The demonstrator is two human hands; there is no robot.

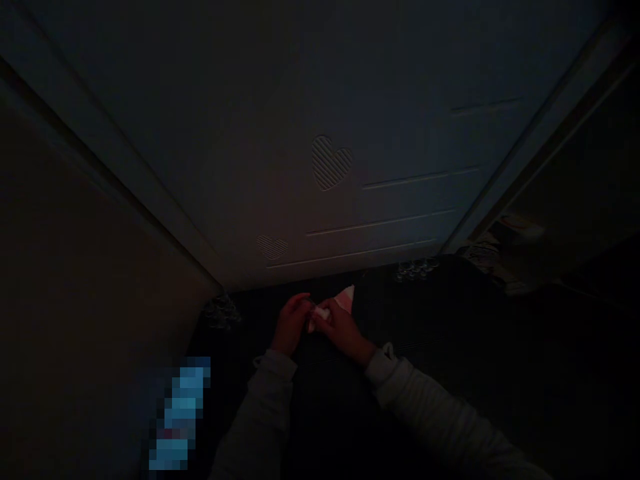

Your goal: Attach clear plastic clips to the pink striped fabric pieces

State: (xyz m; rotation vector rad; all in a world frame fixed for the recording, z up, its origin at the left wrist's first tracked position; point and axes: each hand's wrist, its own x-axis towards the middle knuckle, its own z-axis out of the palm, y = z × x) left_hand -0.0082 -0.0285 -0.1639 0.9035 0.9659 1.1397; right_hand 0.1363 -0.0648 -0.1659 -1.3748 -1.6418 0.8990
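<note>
In the dim light, a small pink-and-white cloth (345, 297), soft-looking, is bunched between my two hands. My right hand (343, 330) is closed on it, with one pointed corner sticking up past the knuckles. My left hand (293, 320) meets it from the other side, its fingers bent and pinching near the cloth's left end. Part of the cloth is hidden by my fingers, and whether anything lies inside it I cannot tell. Both wrists come out of light, ribbed sleeves.
Ahead stands a pale door-like panel (225, 167) with embossed hearts and lines. Clusters of shiny, clear round pieces lie at its foot, left (223, 312) and right (416, 269). A glowing, pixelated bluish shape (180, 413) is at lower left. Indistinct items (505, 257) sit at right.
</note>
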